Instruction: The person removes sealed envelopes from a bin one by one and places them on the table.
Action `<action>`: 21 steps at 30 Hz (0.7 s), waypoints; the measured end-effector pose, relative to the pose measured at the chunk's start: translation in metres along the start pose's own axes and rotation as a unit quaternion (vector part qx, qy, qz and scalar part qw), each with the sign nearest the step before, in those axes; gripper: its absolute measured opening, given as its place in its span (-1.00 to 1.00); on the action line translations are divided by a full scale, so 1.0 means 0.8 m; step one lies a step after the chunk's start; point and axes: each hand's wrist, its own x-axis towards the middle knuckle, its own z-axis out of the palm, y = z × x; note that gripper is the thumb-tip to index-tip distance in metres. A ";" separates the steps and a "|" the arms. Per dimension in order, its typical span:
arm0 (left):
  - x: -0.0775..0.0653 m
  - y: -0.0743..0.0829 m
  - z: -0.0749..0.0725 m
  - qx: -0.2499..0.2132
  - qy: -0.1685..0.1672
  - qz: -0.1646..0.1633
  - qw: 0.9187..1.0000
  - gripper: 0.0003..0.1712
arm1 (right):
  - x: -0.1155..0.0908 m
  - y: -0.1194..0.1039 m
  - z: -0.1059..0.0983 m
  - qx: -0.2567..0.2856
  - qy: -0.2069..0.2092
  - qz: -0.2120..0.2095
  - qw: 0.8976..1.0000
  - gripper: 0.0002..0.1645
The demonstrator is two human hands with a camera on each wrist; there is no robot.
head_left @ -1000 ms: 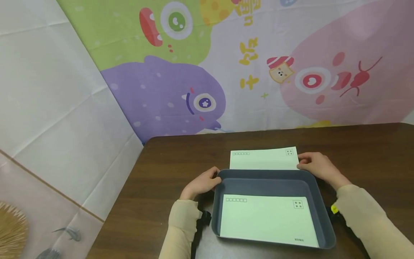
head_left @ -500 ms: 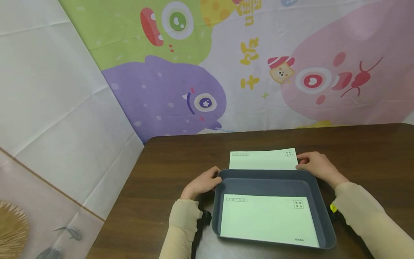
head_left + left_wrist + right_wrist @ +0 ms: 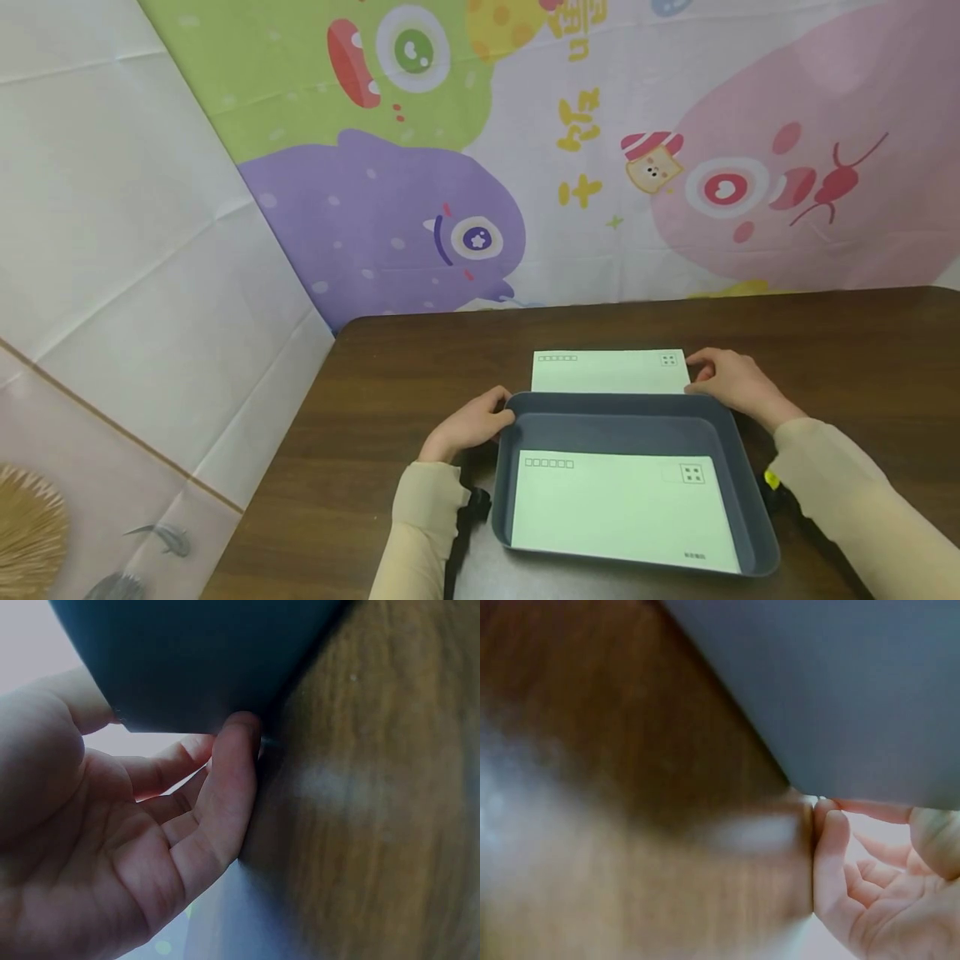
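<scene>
A dark grey rectangular tray lies near the table's front, holding a pale envelope with small printed boxes. Beyond its far rim a second envelope lies partly hidden by the tray. At the tray's far left corner my left hand grips the rim, thumb on top. The left wrist view shows the fingers of that hand curled beneath the dark tray wall. My right hand pinches the far envelope's right edge. In the right wrist view its thumb and fingertips meet beside the tray's corner.
The brown wooden table carries everything. Behind it hangs a cloth with cartoon figures, and pale fabric covers the left side. A yellow item shows at the right wrist.
The far envelope's raised right corner has come down, so its top edge is now level. My right hand has shifted slightly left with it. My left hand and the tray have stayed put.
</scene>
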 end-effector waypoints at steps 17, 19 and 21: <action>-0.001 0.002 0.000 0.003 0.002 -0.001 1.000 -0.78 | -0.016 0.006 -0.001 0.020 0.035 -0.026 0.999 -0.61; -0.001 0.002 0.000 0.002 0.000 -0.003 1.000 -0.77 | -0.025 0.000 -0.005 0.018 0.043 -0.035 0.998 -0.64; -0.002 0.003 -0.001 0.002 0.001 -0.005 1.000 -0.78 | -0.033 -0.006 -0.009 0.017 0.052 -0.046 0.997 -0.68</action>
